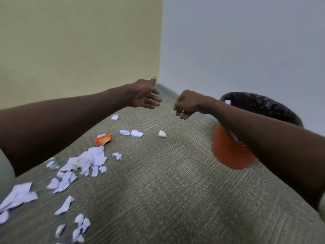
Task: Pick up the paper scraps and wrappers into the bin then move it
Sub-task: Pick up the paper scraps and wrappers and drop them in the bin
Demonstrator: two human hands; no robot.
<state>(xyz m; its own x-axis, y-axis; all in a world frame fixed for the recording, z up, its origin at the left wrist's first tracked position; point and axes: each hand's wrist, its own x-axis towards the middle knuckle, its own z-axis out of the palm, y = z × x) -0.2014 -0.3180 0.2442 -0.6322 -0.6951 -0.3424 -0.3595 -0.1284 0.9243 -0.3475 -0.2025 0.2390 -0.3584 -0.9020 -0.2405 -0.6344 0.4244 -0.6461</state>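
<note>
An orange bin (228, 152) with a black liner (263, 106) stands on the carpet at the right, partly behind my right forearm. One white scrap (228, 102) lies inside it. My right hand (186, 104) hovers left of the bin with curled fingers, and a thin pale paper edge (181, 113) shows between them. My left hand (146, 95) is held out open above the carpet, holding nothing. Several white paper scraps (88, 159) lie scattered at the left, along with an orange wrapper (103, 139), a clear-green wrapper (56, 162) and a small crumpled ball (162, 133).
The grey-green carpet (167, 191) runs to a room corner where a yellow wall (79, 41) meets a pale grey wall (246, 41). The bin sits close to the grey wall's baseboard. Bare carpet lies between the scraps and the bin.
</note>
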